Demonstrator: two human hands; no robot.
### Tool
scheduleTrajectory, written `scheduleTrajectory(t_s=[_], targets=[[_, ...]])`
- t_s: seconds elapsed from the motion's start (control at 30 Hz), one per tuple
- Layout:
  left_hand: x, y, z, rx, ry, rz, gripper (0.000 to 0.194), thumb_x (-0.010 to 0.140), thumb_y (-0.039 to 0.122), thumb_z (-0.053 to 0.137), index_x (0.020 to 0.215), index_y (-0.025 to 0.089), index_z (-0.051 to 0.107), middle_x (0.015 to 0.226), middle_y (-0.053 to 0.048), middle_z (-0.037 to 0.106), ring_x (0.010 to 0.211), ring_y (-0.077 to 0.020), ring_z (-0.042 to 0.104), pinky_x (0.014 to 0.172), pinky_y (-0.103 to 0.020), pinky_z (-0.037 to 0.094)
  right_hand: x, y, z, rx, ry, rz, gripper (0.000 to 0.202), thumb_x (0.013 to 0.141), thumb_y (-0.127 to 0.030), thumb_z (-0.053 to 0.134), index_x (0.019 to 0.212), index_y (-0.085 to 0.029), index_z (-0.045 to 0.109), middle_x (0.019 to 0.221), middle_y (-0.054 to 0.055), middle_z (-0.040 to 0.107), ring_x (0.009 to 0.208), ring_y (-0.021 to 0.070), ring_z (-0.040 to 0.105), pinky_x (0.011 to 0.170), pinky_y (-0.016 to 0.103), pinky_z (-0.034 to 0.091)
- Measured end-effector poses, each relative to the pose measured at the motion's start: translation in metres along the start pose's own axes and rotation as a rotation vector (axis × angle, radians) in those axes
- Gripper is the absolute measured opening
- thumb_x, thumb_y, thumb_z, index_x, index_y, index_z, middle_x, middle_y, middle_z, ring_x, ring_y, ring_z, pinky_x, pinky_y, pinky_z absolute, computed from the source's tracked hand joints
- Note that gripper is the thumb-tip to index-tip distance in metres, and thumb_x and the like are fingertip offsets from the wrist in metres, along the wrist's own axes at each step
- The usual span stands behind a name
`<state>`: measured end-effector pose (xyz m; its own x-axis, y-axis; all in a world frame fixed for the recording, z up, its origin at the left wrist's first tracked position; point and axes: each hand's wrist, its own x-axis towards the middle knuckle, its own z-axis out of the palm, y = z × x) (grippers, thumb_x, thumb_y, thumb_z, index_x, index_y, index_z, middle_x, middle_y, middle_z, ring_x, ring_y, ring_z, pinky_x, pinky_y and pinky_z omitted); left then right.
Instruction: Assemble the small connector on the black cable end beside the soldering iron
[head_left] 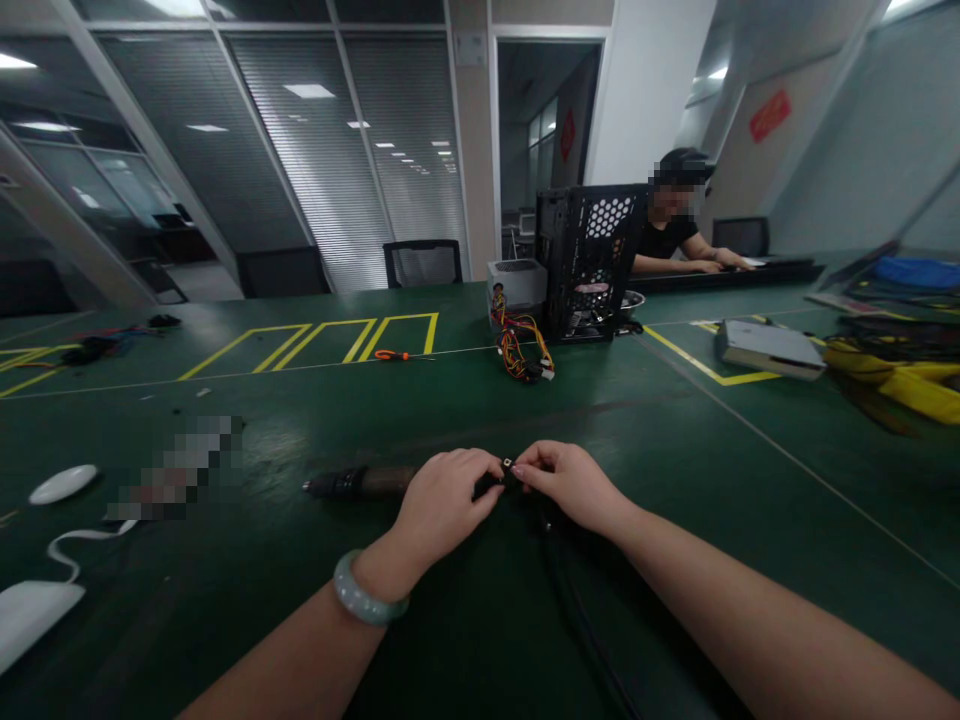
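Note:
My left hand (448, 500), with a pale green bangle (367, 592) on its wrist, bends its fingers around the rear end of a dark, tube-shaped tool (360, 483) lying on the green table. Opposite it, my right hand (574, 485) pinches at a small dark piece with a pale metal part (508, 464). The fingertips of both hands nearly meet there. A black cable (581, 610) runs from beneath the right fingers toward the table's near edge. The fingers partly hide the joint between tool and cable.
An open black computer case (592, 260) and a power supply (517, 285) with coloured wires stand ahead. An orange screwdriver (394, 355) lies left of them. A silver box (771, 348) is right; a white mouse (64, 484) is left. A person sits beyond the case.

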<state>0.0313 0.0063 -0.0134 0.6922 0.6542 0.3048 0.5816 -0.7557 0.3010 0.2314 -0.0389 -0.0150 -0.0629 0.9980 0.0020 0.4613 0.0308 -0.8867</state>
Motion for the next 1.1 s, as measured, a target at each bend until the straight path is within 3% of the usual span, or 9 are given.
scheduleTrajectory(t_s=[0.3, 0.9, 1.1], targets=[[-0.001, -0.001, 0.000, 0.013, 0.010, -0.002, 0.012, 0.086, 0.031, 0.060, 0.096, 0.025, 0.062, 0.105, 0.001, 0.066, 0.097, -0.0199, 0.060, 0.085, -0.036, 0.045, -0.002, 0.003, -0.005, -0.270, 0.001, -0.039, 0.015, 0.082, -0.033, 0.060, 0.084, -0.021, 0.069, 0.075, 0.000, 0.069, 0.067, 0.0130, 0.061, 0.058, 0.022, 0.039], [0.000, -0.001, -0.001, 0.012, -0.020, 0.041, 0.011, 0.083, 0.026, 0.064, 0.094, 0.028, 0.064, 0.109, 0.004, 0.066, 0.101, -0.0195, 0.059, 0.084, -0.035, 0.045, -0.007, 0.002, 0.001, -0.298, -0.027, -0.086, 0.016, 0.083, -0.034, 0.060, 0.089, -0.026, 0.072, 0.081, -0.002, 0.071, 0.073, 0.0137, 0.064, 0.062, 0.022, 0.041], [0.001, 0.000, -0.001, -0.001, -0.021, 0.020, 0.009, 0.085, 0.027, 0.063, 0.094, 0.028, 0.064, 0.109, 0.003, 0.066, 0.101, -0.0192, 0.059, 0.085, -0.036, 0.045, -0.010, -0.001, 0.001, -0.333, -0.057, -0.008, 0.021, 0.081, -0.038, 0.063, 0.097, -0.026, 0.071, 0.082, -0.001, 0.072, 0.070, 0.0148, 0.064, 0.059, 0.023, 0.040]])
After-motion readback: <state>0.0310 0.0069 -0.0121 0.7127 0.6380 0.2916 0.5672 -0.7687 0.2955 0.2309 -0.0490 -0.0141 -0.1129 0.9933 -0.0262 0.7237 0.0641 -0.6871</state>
